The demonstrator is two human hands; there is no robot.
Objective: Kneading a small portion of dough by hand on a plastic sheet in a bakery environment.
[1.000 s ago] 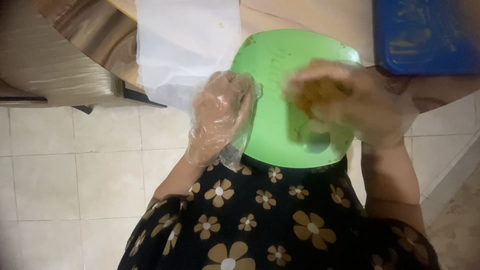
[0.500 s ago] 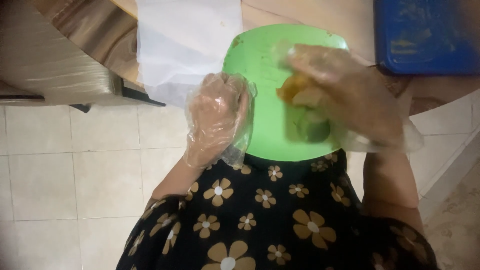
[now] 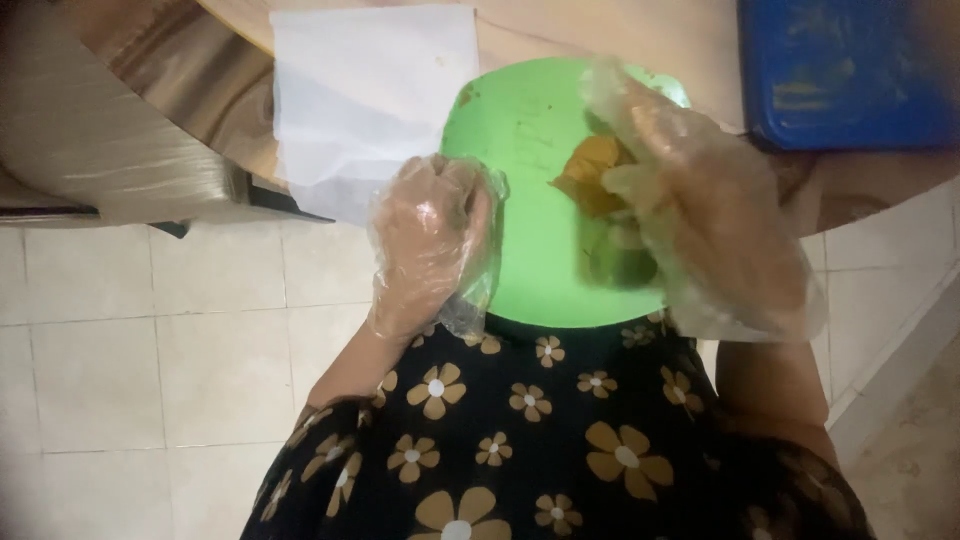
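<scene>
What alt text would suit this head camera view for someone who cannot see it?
A person's right hand in a clear plastic glove presses yellowish food on a green plate, while the gloved left hand grips the plate's edge beside a white sheet.

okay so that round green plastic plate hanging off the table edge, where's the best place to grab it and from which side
Probably the near left rim of the round green plastic plate, from the body side. That edge overhangs the wooden table, so fingers can curl under it, as the gloved left hand does. The gloved right hand and yellow-brown food lump crowd the right half.
</scene>
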